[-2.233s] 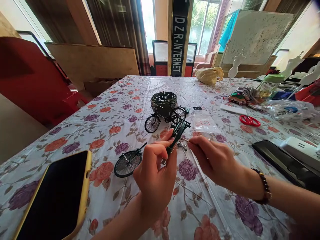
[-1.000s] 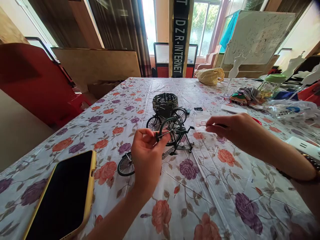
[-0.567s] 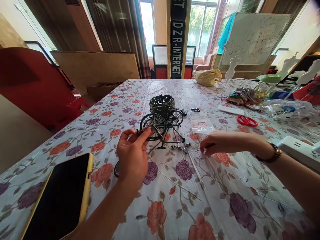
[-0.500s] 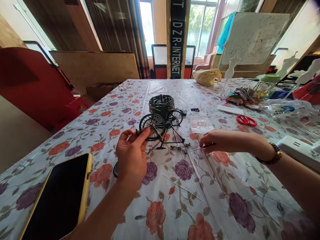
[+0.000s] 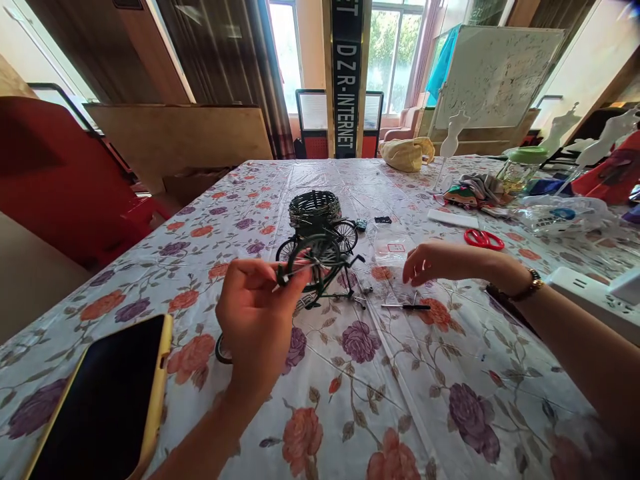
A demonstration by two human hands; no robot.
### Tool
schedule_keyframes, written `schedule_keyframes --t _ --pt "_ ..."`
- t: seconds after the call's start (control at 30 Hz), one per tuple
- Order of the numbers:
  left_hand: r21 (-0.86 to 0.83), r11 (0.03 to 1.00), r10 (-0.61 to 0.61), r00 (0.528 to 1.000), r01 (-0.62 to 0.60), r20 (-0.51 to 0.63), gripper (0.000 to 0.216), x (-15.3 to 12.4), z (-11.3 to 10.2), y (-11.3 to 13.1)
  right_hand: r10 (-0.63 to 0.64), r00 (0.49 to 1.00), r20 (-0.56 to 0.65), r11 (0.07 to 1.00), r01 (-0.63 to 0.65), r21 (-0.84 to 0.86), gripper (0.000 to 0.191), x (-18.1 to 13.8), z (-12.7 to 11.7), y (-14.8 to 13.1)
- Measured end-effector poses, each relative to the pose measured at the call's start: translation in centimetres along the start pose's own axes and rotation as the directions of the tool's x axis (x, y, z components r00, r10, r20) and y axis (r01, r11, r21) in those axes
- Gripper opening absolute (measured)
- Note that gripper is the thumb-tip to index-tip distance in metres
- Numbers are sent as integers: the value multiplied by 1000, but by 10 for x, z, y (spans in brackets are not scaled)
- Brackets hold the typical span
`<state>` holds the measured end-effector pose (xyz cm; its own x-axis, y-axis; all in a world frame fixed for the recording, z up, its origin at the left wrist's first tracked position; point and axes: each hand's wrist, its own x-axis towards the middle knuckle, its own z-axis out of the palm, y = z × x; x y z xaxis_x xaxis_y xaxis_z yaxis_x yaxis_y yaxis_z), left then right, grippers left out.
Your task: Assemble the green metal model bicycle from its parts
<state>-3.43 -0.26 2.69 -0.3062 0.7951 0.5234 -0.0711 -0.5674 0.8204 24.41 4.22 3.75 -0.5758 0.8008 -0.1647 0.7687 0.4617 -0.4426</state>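
Observation:
My left hand (image 5: pixel 257 320) pinches a dark green miniature bicycle (image 5: pixel 326 287) by its rear part, tilted above the table, one spoked wheel showing beyond my thumb. My right hand (image 5: pixel 443 263) hovers to the right with loosely bent fingers and nothing visible in them. Beneath it a thin black screwdriver (image 5: pixel 413 307) lies on the cloth. Small metal parts (image 5: pixel 361 301) rest beside the bicycle. Behind it stands a dark woven basket (image 5: pixel 315 213) with spoked wheels (image 5: pixel 346 236) next to it. Another small wheel (image 5: pixel 223 351) is mostly hidden by my left wrist.
A phone in a yellow case (image 5: pixel 103 400) lies at left front. To the right are a small clear bag (image 5: pixel 391 249), red scissors (image 5: pixel 484 239), a white strip (image 5: pixel 453 219) and a power strip (image 5: pixel 583 290). Farther back are a yellow bag (image 5: pixel 406 155) and a green-lidded jar (image 5: pixel 523 167).
My right hand has let go of the screwdriver, which now lies on the cloth, and has lifted slightly. My left hand has turned and raised the miniature bicycle. The view has shifted a little.

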Motion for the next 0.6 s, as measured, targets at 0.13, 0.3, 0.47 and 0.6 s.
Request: schedule_keyframes --t 0.13,0.3,0.47,0.6 --pt "43 963 246 937 -264 249 31 -20 0 3 -51 996 73 998 49 31 15 -3 7 1" --pt "-14 794 474 605 -608 640 28 -30 -12 3 -90 996 25 995 89 51 11 -5 19 9" --pt "-213 523 616 193 -825 764 13 -28 -13 6 -98 993 -73 995 98 2 17 -14 26 16" --pt "-287 376 654 33 -881 756 15 -37 -3 6 -85 976 -199 993 66 -97 19 -24 24 10"
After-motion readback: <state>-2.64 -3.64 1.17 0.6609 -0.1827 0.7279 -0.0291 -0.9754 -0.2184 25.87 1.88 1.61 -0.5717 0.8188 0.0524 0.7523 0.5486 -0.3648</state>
